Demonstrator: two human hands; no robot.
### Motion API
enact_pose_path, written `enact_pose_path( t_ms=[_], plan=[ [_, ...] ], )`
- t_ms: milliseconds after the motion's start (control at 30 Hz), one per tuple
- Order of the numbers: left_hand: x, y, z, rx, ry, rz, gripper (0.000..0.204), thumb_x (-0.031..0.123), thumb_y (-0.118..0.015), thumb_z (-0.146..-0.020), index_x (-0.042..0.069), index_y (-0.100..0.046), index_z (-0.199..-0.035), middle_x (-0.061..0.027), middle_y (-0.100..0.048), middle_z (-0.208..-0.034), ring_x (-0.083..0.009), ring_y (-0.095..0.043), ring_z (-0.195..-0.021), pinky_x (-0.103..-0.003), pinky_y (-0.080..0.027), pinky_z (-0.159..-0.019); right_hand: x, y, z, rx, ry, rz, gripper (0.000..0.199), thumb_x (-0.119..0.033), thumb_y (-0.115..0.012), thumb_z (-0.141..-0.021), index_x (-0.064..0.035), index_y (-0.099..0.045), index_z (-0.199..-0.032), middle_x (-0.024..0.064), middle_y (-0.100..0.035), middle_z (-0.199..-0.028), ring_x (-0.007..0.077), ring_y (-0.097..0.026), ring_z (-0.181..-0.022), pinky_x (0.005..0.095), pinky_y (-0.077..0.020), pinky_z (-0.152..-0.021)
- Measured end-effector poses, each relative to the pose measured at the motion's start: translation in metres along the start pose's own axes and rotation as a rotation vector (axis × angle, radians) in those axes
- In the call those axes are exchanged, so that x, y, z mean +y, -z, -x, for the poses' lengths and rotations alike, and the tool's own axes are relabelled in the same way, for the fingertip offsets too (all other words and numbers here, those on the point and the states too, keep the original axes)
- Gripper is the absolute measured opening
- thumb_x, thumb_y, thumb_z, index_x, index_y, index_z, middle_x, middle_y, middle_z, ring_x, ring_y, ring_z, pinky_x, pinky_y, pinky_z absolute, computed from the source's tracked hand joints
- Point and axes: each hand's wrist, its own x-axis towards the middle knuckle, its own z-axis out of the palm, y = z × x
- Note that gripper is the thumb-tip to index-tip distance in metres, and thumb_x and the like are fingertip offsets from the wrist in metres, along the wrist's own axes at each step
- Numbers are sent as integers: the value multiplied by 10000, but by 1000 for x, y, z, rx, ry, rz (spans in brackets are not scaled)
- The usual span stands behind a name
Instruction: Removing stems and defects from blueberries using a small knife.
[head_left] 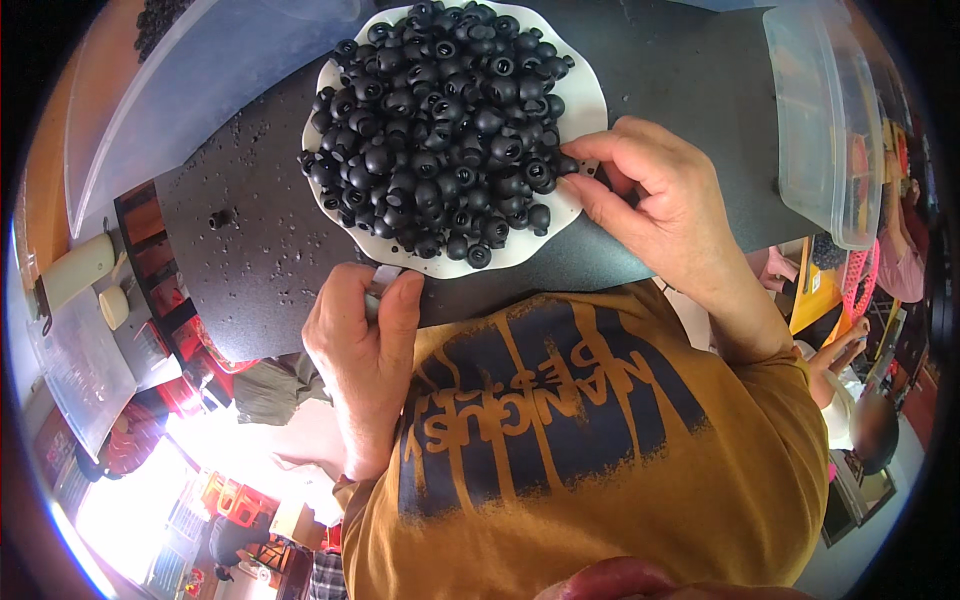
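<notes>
A white plate with a wavy rim (590,95) bears a heap of small round black plastic parts (440,125), many with a hole in one end. At the plate's right edge my right hand (655,190) pinches one black part (567,165) between thumb and forefinger. My left hand (362,335) is closed below the plate's lower left rim, around a small silvery-grey piece (383,278). Its fingers hide most of that piece, so its kind cannot be made out.
The plate stands on a dark table (270,200) strewn with tiny black scraps and one loose black part (219,218). A clear plastic bin (190,100) stands at the left, another clear container (820,120) at the right. Other people are in the background.
</notes>
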Motion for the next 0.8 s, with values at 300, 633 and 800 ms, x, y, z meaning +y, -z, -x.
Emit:
enact_pose_path(
  t_ms=[300,633,800],
  plan=[
    [2,3,0,-15,-8,24,269,205,-671,-787,14,-489,-730,-97,-488,-578,-199,-439,-492,-299,-376,-486,6,-5,6,177,75,35,170,-44,-665,-713,-46,-595,-868,53,-545,-701,169,-539,-542,266,-427,-490],
    [14,14,-5,-124,-173,301,290,233,-701,-768,18,-509,-733,-76,-508,-578,-177,-481,-484,-279,-389,-467,-26,7,11,105,-109,-1020,221,2,-531,-857,36,-534,-1075,58,-585,-905,89,-572,-789,205,-477,-703],
    [28,17,-12,-228,-283,593,301,254,-713,-765,20,-524,-744,-73,-547,-605,-153,-524,-506,-264,-422,-475,-50,0,2,-130,-194,-1237,292,-205,-551,-853,25,-539,-1032,102,-539,-847,137,-511,-680,247,-431,-650]
  ],
)
